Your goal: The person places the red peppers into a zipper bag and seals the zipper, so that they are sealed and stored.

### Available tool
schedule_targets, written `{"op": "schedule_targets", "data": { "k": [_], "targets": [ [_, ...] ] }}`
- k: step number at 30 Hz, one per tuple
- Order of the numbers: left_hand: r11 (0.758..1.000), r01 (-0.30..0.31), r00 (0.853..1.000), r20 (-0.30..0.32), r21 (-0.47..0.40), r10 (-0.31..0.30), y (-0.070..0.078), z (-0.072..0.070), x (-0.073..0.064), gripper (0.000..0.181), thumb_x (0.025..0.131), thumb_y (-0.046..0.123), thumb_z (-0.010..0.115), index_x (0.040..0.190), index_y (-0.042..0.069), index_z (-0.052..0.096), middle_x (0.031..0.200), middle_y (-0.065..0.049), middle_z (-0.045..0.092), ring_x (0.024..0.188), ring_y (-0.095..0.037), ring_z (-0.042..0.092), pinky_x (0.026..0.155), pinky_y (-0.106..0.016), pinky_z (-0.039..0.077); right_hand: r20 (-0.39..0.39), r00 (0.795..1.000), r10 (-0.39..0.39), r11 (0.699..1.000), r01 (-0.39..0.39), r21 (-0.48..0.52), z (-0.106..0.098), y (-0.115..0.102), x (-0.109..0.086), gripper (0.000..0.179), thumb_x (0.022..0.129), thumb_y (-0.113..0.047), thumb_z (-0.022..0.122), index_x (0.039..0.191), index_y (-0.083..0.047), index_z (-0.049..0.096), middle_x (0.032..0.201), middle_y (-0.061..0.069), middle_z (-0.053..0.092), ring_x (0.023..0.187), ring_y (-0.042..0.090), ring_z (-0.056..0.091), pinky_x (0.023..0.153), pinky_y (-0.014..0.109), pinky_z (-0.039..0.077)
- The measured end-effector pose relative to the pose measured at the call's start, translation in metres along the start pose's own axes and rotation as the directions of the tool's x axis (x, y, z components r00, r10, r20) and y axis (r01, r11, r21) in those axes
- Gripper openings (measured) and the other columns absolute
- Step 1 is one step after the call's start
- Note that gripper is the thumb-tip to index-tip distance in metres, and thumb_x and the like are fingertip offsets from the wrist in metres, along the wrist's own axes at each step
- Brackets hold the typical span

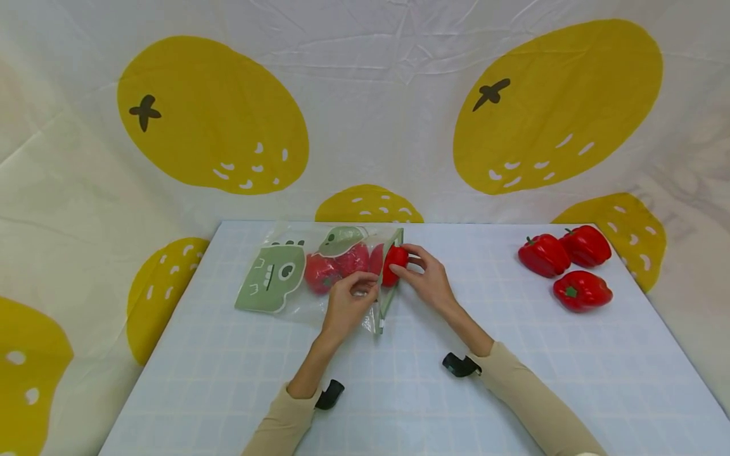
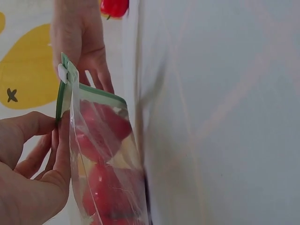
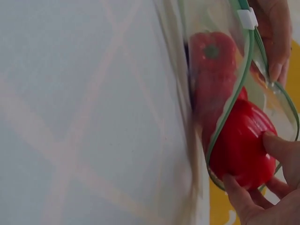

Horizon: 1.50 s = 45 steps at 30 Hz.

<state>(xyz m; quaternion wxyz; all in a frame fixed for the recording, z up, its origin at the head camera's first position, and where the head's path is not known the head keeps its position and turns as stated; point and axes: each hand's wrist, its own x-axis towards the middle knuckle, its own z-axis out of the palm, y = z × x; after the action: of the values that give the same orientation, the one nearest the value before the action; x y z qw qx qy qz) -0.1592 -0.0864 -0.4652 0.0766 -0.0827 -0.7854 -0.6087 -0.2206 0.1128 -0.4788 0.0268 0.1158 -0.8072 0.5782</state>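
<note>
A clear zip bag (image 1: pixel 270 278) with a green cartoon print lies on the table, its mouth facing right. Through the film show several red bell peppers (image 1: pixel 322 273). My left hand (image 1: pixel 346 307) pinches the near side of the bag's green-edged mouth between thumb and fingers. At the opening, my right hand (image 1: pixel 429 282) grips a red bell pepper (image 3: pixel 246 145) with thumb and fingertips. That pepper sits partly inside the mouth, framed by the green zip strip (image 3: pixel 234 93) in the right wrist view. A white slider (image 3: pixel 247 18) is at one end of the strip.
Three more red bell peppers (image 1: pixel 582 291) lie grouped at the table's right back. The table (image 1: pixel 399 405) has a pale blue checked cover. Behind it hangs a white cloth (image 1: pixel 376 126) printed with yellow fruit. Each wrist carries a black camera (image 1: pixel 459 365).
</note>
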Motion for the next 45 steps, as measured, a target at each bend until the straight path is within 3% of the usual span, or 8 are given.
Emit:
{"op": "schedule_targets", "data": {
  "k": [11, 18, 23, 29, 33, 40, 45],
  "targets": [
    [1.000, 0.026, 1.000, 0.005, 0.011, -0.026, 0.001, 0.000, 0.003, 0.024, 0.090, -0.007, 0.072, 0.114, -0.008, 0.070, 0.107, -0.023, 0.073, 0.094, -0.039, 0.069, 0.081, -0.028, 0.061, 0.103, 0.994, 0.019, 1.000, -0.021, 0.017, 0.003, 0.000, 0.004, 0.061, 0.096, -0.020, 0.074, 0.151, -0.008, 0.049, 0.151, 0.015, 0.051, 0.134, 0.038, 0.053, 0.102, 0.051, 0.052],
    [1.000, 0.000, 1.000, 0.000, -0.017, 0.000, -0.001, -0.001, 0.002, 0.022, 0.091, -0.001, 0.075, 0.112, 0.001, 0.074, 0.105, -0.013, 0.075, 0.091, -0.027, 0.070, 0.082, -0.029, 0.061, 0.115, 0.989, 0.093, 0.995, -0.094, 0.009, 0.006, 0.000, 0.007, 0.062, 0.094, -0.025, 0.077, 0.147, -0.008, 0.051, 0.145, 0.016, 0.055, 0.127, 0.037, 0.059, 0.102, 0.047, 0.054],
    [0.999, -0.040, 0.999, 0.009, -0.026, 0.041, -0.001, -0.001, 0.002, 0.020, 0.092, 0.001, 0.074, 0.112, 0.003, 0.075, 0.103, -0.010, 0.075, 0.090, -0.024, 0.070, 0.082, -0.030, 0.061, 0.121, 0.989, 0.082, 0.997, -0.080, -0.023, 0.009, 0.000, 0.008, 0.057, 0.094, -0.024, 0.077, 0.143, -0.006, 0.054, 0.141, 0.017, 0.058, 0.122, 0.036, 0.061, 0.103, 0.045, 0.053],
    [1.000, -0.010, 1.000, 0.009, -0.015, 0.011, 0.002, 0.001, 0.001, 0.023, 0.091, -0.001, 0.074, 0.114, 0.000, 0.073, 0.106, -0.014, 0.074, 0.093, -0.029, 0.070, 0.085, -0.037, 0.061, 0.144, 0.988, 0.061, 0.998, -0.057, -0.029, 0.011, 0.002, 0.010, 0.053, 0.096, -0.020, 0.075, 0.142, -0.003, 0.054, 0.137, 0.019, 0.059, 0.119, 0.036, 0.063, 0.102, 0.045, 0.054],
    [1.000, 0.005, 1.000, 0.014, -0.013, -0.005, 0.010, 0.002, 0.000, 0.023, 0.091, -0.005, 0.072, 0.114, -0.006, 0.071, 0.107, -0.021, 0.072, 0.095, -0.036, 0.069, 0.087, -0.043, 0.061, 0.168, 0.983, 0.075, 0.997, -0.080, 0.019, 0.012, 0.001, 0.011, 0.049, 0.099, -0.019, 0.070, 0.142, -0.002, 0.054, 0.137, 0.021, 0.059, 0.119, 0.038, 0.063, 0.101, 0.045, 0.054],
    [1.000, -0.008, 1.000, 0.018, -0.023, 0.008, 0.039, -0.004, -0.007, 0.021, 0.090, -0.009, 0.070, 0.111, -0.011, 0.070, 0.104, -0.026, 0.071, 0.093, -0.037, 0.068, 0.085, -0.039, 0.061, 0.199, 0.977, 0.082, 0.993, -0.098, 0.069, 0.016, -0.003, 0.016, 0.046, 0.102, -0.014, 0.065, 0.141, 0.006, 0.052, 0.136, 0.027, 0.058, 0.119, 0.041, 0.063, 0.100, 0.042, 0.055],
    [0.999, -0.024, 1.000, 0.017, -0.029, 0.025, 0.041, -0.004, -0.009, 0.021, 0.090, -0.010, 0.069, 0.110, -0.011, 0.070, 0.102, -0.026, 0.071, 0.092, -0.038, 0.068, 0.084, -0.047, 0.061, 0.209, 0.975, 0.077, 0.992, -0.095, 0.079, 0.016, -0.015, 0.016, 0.043, 0.101, -0.011, 0.064, 0.137, 0.011, 0.054, 0.132, 0.031, 0.058, 0.118, 0.044, 0.063, 0.099, 0.045, 0.055]
  ]
}}
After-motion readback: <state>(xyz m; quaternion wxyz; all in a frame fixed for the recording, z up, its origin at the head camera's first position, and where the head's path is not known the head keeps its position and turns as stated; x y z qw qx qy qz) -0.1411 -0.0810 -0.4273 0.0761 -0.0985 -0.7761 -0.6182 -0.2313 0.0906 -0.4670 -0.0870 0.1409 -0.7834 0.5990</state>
